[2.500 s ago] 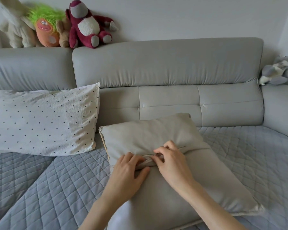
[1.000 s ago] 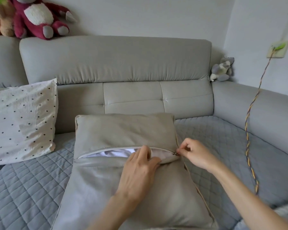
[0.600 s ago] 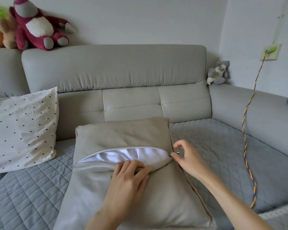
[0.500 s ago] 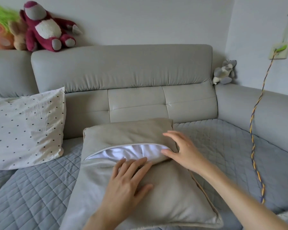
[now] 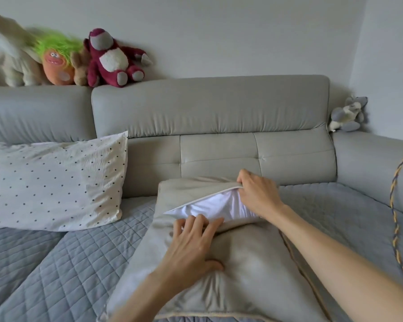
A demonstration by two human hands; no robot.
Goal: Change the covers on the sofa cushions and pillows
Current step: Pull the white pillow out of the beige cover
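Observation:
A beige cushion (image 5: 247,270) lies on the quilted sofa seat in front of me, its zip undone. The white inner pillow (image 5: 214,205) shows through the wide slit. My right hand (image 5: 258,194) grips the upper flap of the cover near the slit's right end and lifts it. My left hand (image 5: 193,242) presses flat on the lower part of the cover, fingertips at the slit's lower edge. A polka-dot pillow (image 5: 54,182) leans against the sofa back at the left.
The grey sofa back (image 5: 209,108) runs behind, with several plush toys (image 5: 112,59) on top at the left and a grey plush (image 5: 347,115) in the right corner. A braided cable (image 5: 396,219) hangs over the right arm. A blue-grey quilted cover (image 5: 63,270) lies on the seat.
The zip went from closed to fully undone. My right hand let go of the zip pull and took the upper flap, raising it; the white pillow shows more. My left hand stays pressing.

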